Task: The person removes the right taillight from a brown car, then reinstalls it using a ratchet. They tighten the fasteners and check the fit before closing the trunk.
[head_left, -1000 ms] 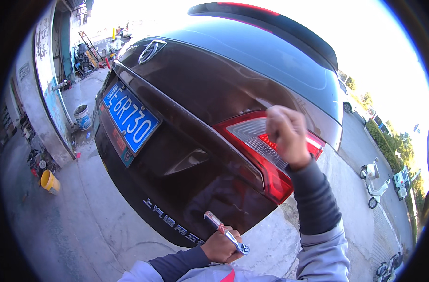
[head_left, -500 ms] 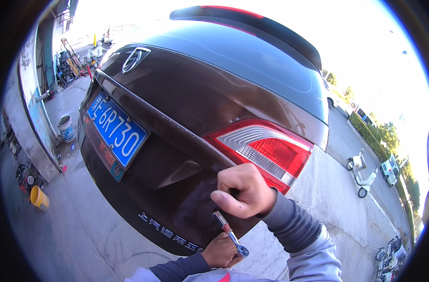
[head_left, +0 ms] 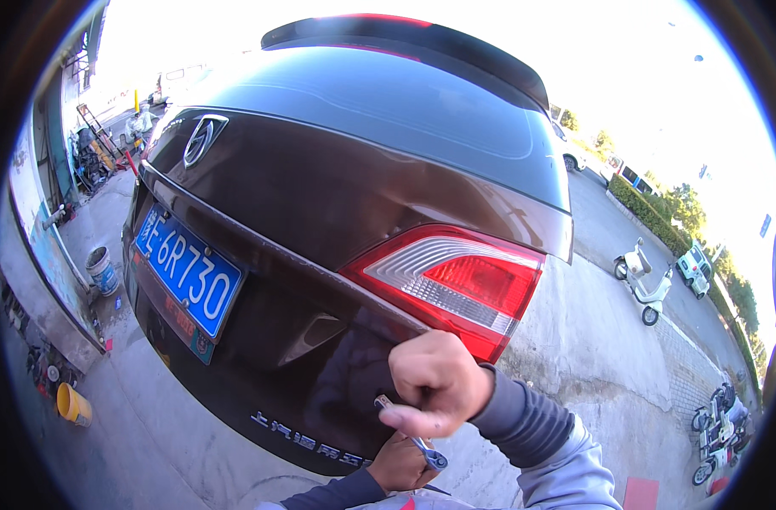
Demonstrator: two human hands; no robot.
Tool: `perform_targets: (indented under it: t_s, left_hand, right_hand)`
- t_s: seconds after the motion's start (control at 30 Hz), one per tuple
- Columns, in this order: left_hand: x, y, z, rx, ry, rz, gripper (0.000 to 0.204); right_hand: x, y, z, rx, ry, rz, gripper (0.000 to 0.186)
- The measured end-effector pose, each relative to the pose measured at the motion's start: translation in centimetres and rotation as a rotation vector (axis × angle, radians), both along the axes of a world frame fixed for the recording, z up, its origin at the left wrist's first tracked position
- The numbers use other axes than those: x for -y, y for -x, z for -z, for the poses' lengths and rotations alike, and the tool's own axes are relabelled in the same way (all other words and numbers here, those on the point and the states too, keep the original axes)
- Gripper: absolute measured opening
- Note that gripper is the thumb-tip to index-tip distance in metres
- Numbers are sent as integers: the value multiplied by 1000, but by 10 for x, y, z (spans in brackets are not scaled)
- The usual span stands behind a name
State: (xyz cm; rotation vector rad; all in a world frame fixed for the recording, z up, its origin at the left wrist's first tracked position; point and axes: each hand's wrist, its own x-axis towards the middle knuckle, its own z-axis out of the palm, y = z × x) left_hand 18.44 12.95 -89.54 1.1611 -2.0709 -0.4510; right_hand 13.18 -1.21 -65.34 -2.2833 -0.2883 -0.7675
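At the lower middle, my left hand is closed round a ratchet wrench. Its round silver head sticks out to the right of my fingers, and its handle slants up and left. Above it is my right hand, curled like a fist, with the thumb pointing left across part of the wrench handle. Whether the thumb touches the handle, or the curled fingers hold anything, I cannot tell. Both hands are by the rear corner of a dark brown car, below its red and clear tail light.
A blue number plate is on the tailgate. To the left stand a paint bucket and a yellow bucket near a wall. Scooters are parked on the right, beside a hedge.
My right hand has come down over the wrench handle, covering part of it. The view has shifted, so the car sits further left. My left hand still grips the wrench.
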Motion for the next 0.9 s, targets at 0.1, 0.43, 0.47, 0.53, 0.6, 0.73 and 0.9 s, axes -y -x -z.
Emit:
perform_targets:
  t_s: [0.1, 0.43, 0.47, 0.53, 0.6, 0.73, 0.9]
  left_hand:
    - [1, -1, 3, -47, 31, 23, 29]
    - [10, -3, 9, -9, 135, -53, 32]
    - [11, -3, 9, -16, 156, -51, 29]
    - [13, -4, 9, -19, 177, -59, 28]
    - [13, -4, 10, 42, 151, -65, 31]
    - [12, -4, 14, 102, 77, -121, 31]
    - [12, -3, 24, 202, 150, -123, 28]
  right_hand:
    - [1, 24, 9, -28, -14, 48, 43]
    - [-9, 131, 142, 409, -683, 1031, 26]
    - [-10, 138, 155, 335, -746, 1016, 32]
    - [-11, 146, 175, 96, -837, 923, 57]
    - [-13, 142, 188, -87, -813, 792, 62]
    - [-22, 119, 197, -258, -776, 660, 58]
    - [-24, 108, 196, -416, -791, 683, 53]
